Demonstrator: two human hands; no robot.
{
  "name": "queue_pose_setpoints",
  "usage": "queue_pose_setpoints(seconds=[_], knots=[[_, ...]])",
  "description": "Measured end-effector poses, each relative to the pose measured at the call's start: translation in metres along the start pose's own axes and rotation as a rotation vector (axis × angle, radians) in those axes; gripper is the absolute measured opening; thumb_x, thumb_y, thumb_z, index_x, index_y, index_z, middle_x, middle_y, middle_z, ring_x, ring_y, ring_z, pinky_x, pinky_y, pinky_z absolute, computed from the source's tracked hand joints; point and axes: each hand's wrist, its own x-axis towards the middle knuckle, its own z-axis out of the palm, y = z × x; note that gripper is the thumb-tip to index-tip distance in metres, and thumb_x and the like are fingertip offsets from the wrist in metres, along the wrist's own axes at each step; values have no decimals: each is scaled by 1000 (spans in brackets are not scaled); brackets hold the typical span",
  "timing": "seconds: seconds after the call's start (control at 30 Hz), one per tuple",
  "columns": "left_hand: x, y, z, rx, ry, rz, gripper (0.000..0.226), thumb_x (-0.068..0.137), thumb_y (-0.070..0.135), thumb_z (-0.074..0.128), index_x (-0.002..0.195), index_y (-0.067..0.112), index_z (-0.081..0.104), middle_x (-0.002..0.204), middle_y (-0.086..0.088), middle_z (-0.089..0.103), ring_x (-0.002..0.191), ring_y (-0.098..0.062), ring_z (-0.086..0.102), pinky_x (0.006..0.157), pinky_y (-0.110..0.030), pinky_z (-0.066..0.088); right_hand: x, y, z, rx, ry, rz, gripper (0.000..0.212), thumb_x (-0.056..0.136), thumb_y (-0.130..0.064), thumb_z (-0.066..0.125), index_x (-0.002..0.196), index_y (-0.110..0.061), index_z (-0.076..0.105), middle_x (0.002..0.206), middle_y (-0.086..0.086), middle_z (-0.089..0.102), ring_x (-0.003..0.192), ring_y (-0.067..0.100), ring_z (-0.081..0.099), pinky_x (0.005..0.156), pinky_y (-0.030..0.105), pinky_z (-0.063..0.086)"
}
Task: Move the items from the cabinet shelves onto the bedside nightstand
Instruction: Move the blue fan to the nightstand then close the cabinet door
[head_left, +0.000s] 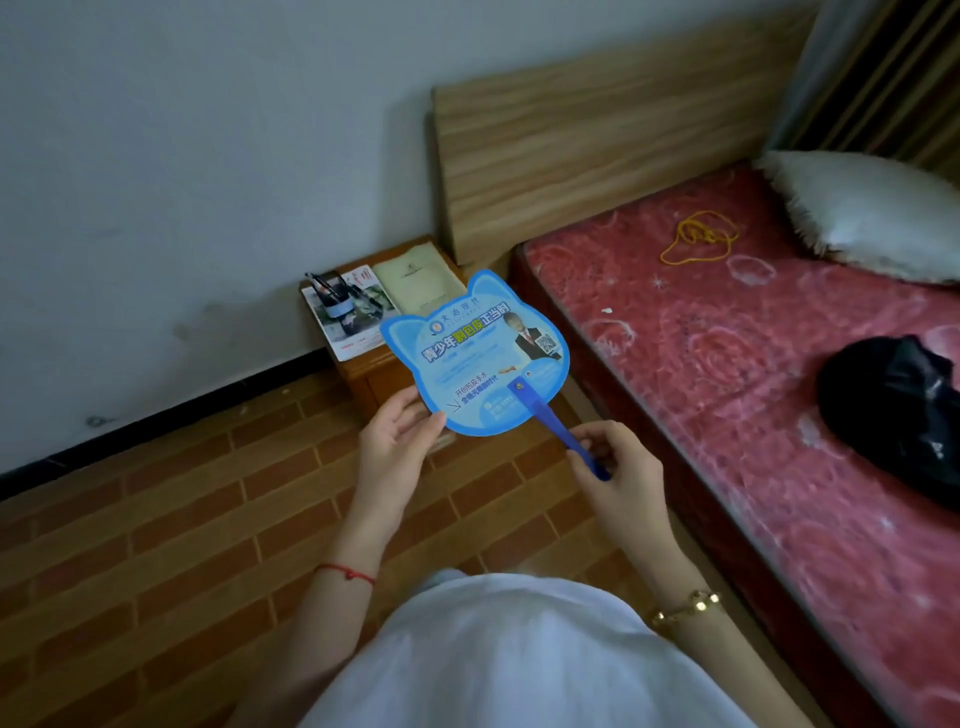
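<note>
A blue cat-shaped plastic fan (475, 353) with printed text hovers in front of the wooden nightstand (363, 371). My right hand (615, 467) pinches its dark blue handle. My left hand (397, 439) holds the fan's lower left edge between thumb and fingers. On the nightstand lie a magazine (350, 325) with a dark bottle (332, 299) standing on it, and a pale green booklet (418, 278) beside them. The fan hides the nightstand's right front corner.
A bed with a red patterned mattress (727, 364) and a wooden headboard (597, 156) stands right of the nightstand. On it lie a white pillow (872, 213), a yellow cord (698, 239) and a black bag (898, 410). Brick-patterned floor (156, 519) stretches left.
</note>
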Motion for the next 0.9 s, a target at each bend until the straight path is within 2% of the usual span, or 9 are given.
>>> queue_pose_setpoints(seconds=[0.1, 0.17, 0.3, 0.43, 0.53, 0.6, 0.7, 0.8, 0.9], knots=[[51, 5, 3, -22, 108, -12, 36, 90, -1, 65, 122, 16, 61, 111, -1, 75, 100, -7, 71, 79, -16, 55, 64, 1, 17, 15, -76, -29, 26, 77, 0, 70, 94, -19, 65, 82, -6, 62, 74, 7, 57, 66, 12, 42], [88, 7, 1, -22, 162, -18, 38, 90, -1, 65, 125, 13, 59, 109, 2, 75, 101, -9, 71, 79, -17, 55, 104, 2, 33, 29, -117, -45, 25, 77, 1, 70, 94, -17, 66, 82, -4, 62, 73, 8, 58, 66, 13, 43], [164, 9, -11, -19, 211, -35, 36, 91, 2, 65, 122, 19, 60, 106, 6, 76, 104, -11, 71, 79, -19, 56, 182, 4, 78, 8, -182, -69, 23, 77, 2, 70, 93, -14, 66, 80, -3, 62, 72, 10, 57, 63, 14, 43], [255, 13, -31, 29, 239, -68, 35, 91, 6, 65, 123, 21, 62, 111, 4, 75, 108, -13, 69, 89, -28, 57, 258, 3, 131, 31, -198, -64, 22, 78, 3, 69, 93, -13, 65, 80, -3, 61, 71, 11, 57, 63, 16, 44], [322, 25, -46, 55, 260, -90, 42, 92, 4, 64, 134, 6, 56, 117, -6, 72, 110, -17, 68, 91, -31, 57, 318, -4, 171, 16, -216, -47, 19, 79, 1, 69, 93, -12, 65, 80, -2, 61, 72, 11, 57, 64, 16, 44], [365, 35, -55, 69, 267, -105, 44, 93, 4, 62, 136, 3, 53, 121, -10, 70, 111, -17, 67, 92, -32, 57, 355, -11, 198, 5, -222, -37, 17, 79, 0, 69, 91, -11, 64, 79, -1, 61, 71, 13, 57, 62, 16, 43], [423, 46, -69, 88, 251, -145, 43, 95, 4, 61, 136, 6, 54, 119, -8, 71, 106, -13, 69, 88, -30, 58, 404, -17, 232, 2, -254, -24, 18, 80, -3, 70, 92, -14, 63, 81, -4, 61, 70, 7, 56, 61, 10, 42], [474, 51, -79, 108, 243, -175, 39, 95, 2, 59, 134, 7, 54, 109, 3, 71, 91, 2, 70, 77, -18, 58, 446, -19, 260, -23, -294, -10, 21, 83, -4, 69, 95, -19, 60, 85, -6, 59, 73, -2, 56, 62, 4, 40], [519, 47, -87, 137, 233, -216, 33, 96, 3, 58, 127, 14, 58, 112, 3, 71, 100, -1, 69, 88, -25, 58, 485, -14, 288, -60, -318, 22, 25, 83, -4, 68, 97, -22, 59, 85, -8, 57, 71, 1, 55, 63, 4, 40]])
